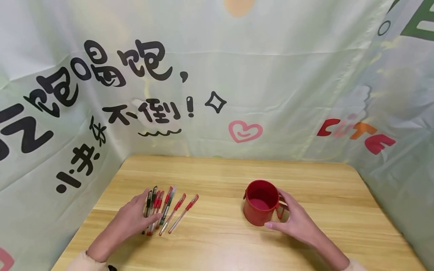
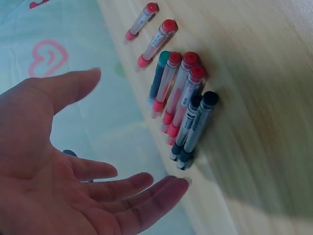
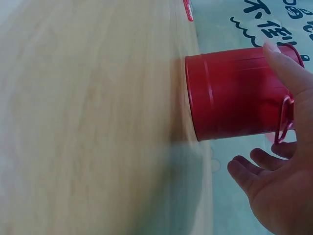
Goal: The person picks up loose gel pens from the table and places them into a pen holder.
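Note:
Several pens lie side by side on the table, with black pens (image 2: 198, 129) nearest the fingers of my left hand (image 1: 132, 218). Red pens (image 2: 171, 107) and one with a green end (image 2: 159, 73) lie beside them. Two more red pens (image 1: 184, 212) are spaced apart to the right. The left hand spreads thumb and fingers about the bunch without gripping it. A red metal bucket-like cup (image 1: 255, 214) stands upright on the right. My right hand (image 1: 298, 222) is at its handle side (image 3: 283, 120), thumb by the wall, fingers loosely extended and not curled round it.
The wooden table (image 1: 217, 244) has its back edge against a printed cloth (image 1: 288, 82), which also hangs along both sides. Between the pens and the cup lies a stretch of bare tabletop.

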Motion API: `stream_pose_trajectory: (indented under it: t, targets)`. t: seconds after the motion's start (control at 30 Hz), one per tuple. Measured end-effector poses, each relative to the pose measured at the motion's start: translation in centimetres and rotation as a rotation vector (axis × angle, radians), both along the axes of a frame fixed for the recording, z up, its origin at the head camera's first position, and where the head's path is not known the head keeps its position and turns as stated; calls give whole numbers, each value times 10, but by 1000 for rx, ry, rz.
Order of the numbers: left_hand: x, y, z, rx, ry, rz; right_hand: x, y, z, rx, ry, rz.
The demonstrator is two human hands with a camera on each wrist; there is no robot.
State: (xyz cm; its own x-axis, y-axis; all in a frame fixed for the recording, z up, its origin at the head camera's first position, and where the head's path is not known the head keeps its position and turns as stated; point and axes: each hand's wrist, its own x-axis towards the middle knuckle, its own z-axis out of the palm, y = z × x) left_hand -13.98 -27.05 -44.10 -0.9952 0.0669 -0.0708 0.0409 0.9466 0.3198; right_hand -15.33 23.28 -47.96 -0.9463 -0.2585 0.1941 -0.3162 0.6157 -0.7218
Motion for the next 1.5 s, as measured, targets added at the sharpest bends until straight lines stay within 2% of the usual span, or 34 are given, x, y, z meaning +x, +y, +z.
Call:
stream_pose_trajectory:
  t: [0.27,0.57,0.97,1.23,1.5]
  targets:
    - [-10,-4,-4,38,-47,77,-4,-5,-5,-96,-52,-24]
    - [-15,-4,-9,75,-56,146,-7,-16,-9,-154,-61,-15]
    - [-21,-11,-14,54,-72,143,-6,-26,-8,-213,-117,-99]
    - [-29,-13,-16,33,-59,140,-6,-32,-7,-229,-117,-89]
    - [-33,-11,-16,15,-47,129,-7,-35,-7,-251,-140,-75]
